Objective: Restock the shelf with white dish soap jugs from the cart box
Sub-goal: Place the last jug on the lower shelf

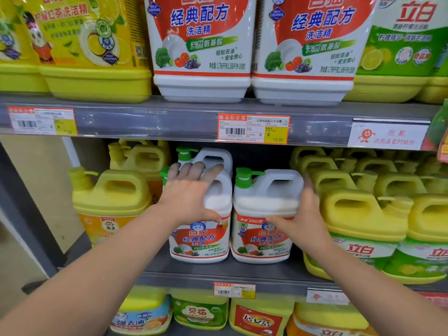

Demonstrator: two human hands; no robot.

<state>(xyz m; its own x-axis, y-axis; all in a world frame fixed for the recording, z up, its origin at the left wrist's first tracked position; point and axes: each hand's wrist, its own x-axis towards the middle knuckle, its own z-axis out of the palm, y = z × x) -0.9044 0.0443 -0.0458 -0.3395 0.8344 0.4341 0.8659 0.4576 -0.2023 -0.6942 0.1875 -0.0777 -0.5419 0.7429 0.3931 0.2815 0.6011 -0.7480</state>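
Supermarket shelving of grey metal fills the view, packed with dish soap. On the middle shelf point(218, 270) two white jugs stand side by side at the front, each with a green pump cap, a moulded handle and a red-and-white label reading 白猫 经典配方 洗洁精. The right white jug point(264, 197) also carries a band reading 多送290克. The left white jug point(201, 241) has a third white jug point(213, 156) directly behind it.

The left grip point(191, 192) lies over the top of the left white jug, fingers spread and nearly straight across its handle, thumb down the front, pressing rather than clasping. The right grip point(308, 214) is flat against the right side of the right white jug, thumb stretched across its front, fingers blurred.

Yellow jugs point(109, 197) stand to the left and yellow 立白 jugs point(363, 214) to the right. On the shelf above, larger 白猫 jugs point(201, 44) also show 天然氨基酸 and "cosmos". A price tag point(253, 129) headed 商品标价签 reads ¥15.90; a white sign point(388, 137) to its right says 抱歉.
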